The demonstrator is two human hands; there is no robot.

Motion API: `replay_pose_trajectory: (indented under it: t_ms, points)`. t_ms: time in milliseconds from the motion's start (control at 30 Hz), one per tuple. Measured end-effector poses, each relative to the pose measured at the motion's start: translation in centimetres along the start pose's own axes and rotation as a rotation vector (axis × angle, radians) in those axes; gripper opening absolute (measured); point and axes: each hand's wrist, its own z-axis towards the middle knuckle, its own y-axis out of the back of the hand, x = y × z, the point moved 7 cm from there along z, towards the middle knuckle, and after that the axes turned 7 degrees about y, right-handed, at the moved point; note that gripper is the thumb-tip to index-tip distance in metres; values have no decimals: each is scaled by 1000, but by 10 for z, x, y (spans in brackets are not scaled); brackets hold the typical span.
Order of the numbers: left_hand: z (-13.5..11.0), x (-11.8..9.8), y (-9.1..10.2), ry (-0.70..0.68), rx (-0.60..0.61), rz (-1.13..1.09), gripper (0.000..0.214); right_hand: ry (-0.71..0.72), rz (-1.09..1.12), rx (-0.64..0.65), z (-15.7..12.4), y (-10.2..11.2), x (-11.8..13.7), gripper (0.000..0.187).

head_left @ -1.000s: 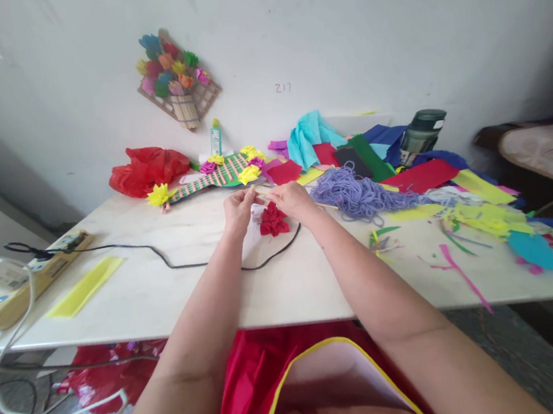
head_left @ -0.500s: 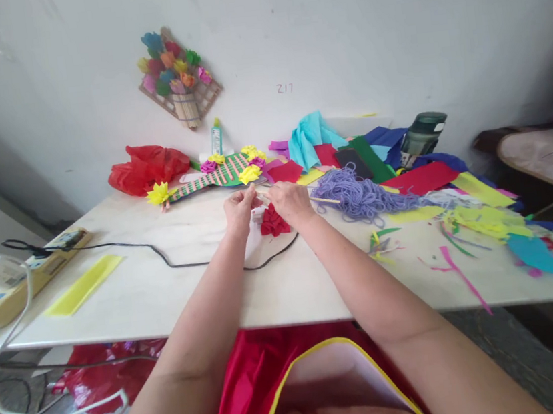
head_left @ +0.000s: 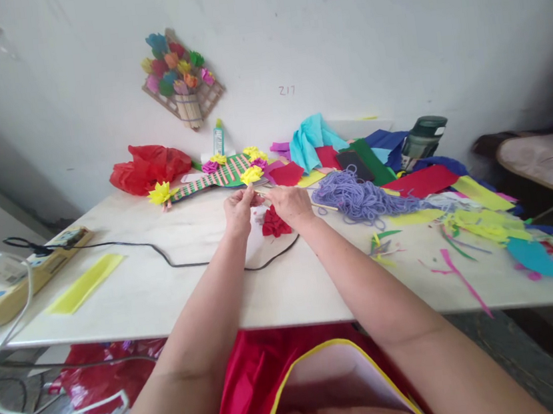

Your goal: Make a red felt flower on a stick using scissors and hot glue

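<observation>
My left hand is closed in a pinch, fingertips close to those of my right hand. What it pinches is too small to make out. My right hand is closed around a thin wooden stick, whose end sticks out on the right side. Just below the fingers, a red crepe paper flower rests near the tabletop. Behind my hands lies a green guitar-shaped craft with pale strips and yellow and purple paper flowers.
A heap of purple yarn lies right of my hands, among coloured paper sheets and scraps. A black cable crosses the table from a power strip. A dark bottle stands at the back right.
My right hand's fingers have shifted slightly, and the stick's visible end dips a little lower. More of the red flower shows. The camera view has moved a little.
</observation>
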Motion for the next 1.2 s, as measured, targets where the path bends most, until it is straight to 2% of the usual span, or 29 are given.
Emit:
replay_pose_trajectory:
  t_ms: [267,400,600,833,1033,1133,1200]
  points:
    - [4,0,-1,-114,55,35,42,-41,286,-74,6,-8,-21,31]
    - [6,5,-2,-101,71,35,38,-75,344,-102,8,-7,-30,31]
    - [6,5,2,-18,40,-11,34,-118,334,-161,6,0,-40,28]
    - [5,-1,14,18,-72,47,36,-145,196,-118,2,-1,-42,28]
    - [14,-4,32,-32,-216,197,49,-128,124,-134,0,1,-39,26]
    - [10,-15,55,-65,-452,465,41,-98,93,-137,0,0,-38,26]
    - [2,-27,70,-112,-657,690,17,-82,81,-149,1,0,-38,25]
